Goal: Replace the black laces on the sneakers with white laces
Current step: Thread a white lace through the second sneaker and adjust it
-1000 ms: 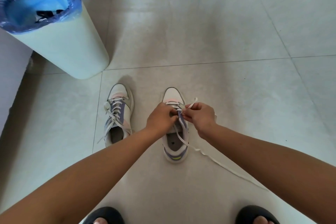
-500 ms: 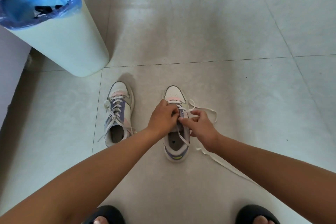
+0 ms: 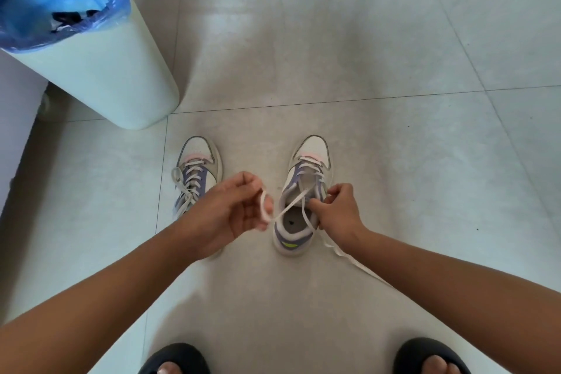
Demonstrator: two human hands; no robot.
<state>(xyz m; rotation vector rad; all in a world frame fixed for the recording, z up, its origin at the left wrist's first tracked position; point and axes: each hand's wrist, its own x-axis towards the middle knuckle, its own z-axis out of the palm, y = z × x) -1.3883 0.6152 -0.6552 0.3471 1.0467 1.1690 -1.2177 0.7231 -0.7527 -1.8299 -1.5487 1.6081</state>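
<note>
Closest to the camera, two black slide sandals (image 3: pixel 174 359) poke in at the bottom edge. Next up, the left hand (image 3: pixel 231 212) is half curled, with a loop of flat white lace (image 3: pixel 290 206) wound round a fingertip and pulled taut, sideways out of the shoe. The right hand (image 3: pixel 341 212) is closed down on the collar of the right-side white, lilac and pink sneaker (image 3: pixel 303 197), pinching the other run of lace there; its loose tail trails off over the pale glossy tile floor (image 3: pixel 394 161) under the right forearm. Half a second ago both hands were bunched together on the eyelets, so the left one has swung away since. The other matching sneaker (image 3: pixel 197 173) sits just left, already laced white. Further back is a pale cylindrical bin with a blue plastic liner (image 3: pixel 100 70).
</note>
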